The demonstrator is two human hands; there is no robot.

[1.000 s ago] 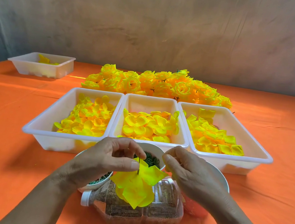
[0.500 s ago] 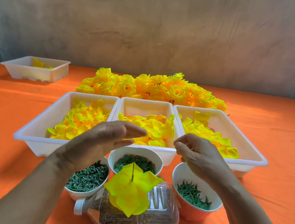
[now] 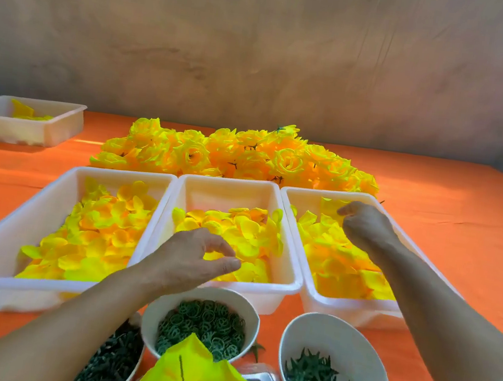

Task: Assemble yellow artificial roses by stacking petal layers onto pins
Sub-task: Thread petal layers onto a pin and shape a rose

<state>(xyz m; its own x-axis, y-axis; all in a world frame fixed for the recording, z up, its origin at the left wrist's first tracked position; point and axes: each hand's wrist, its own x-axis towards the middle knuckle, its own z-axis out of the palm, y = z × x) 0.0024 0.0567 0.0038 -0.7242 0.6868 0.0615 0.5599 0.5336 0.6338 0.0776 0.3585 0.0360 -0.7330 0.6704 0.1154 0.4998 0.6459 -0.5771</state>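
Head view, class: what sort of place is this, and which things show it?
Probably a handcraft workstation for assembling artificial flowers: white trays of loose yellow petals, a heap of finished yellow roses behind them, and bowls of green fittings on an orange-covered table.

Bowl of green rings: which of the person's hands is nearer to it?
Left. The left hand hovers just beyond the bowl of green rings, over the middle tray; the right hand is farther off, over the right tray.

Left hand [image 3: 195,261] over middle tray [image 3: 229,182], fingers [image 3: 224,248] curled at petals [image 3: 253,231]; right hand [image 3: 364,228] in right tray [image 3: 313,193], fingers curled among petals
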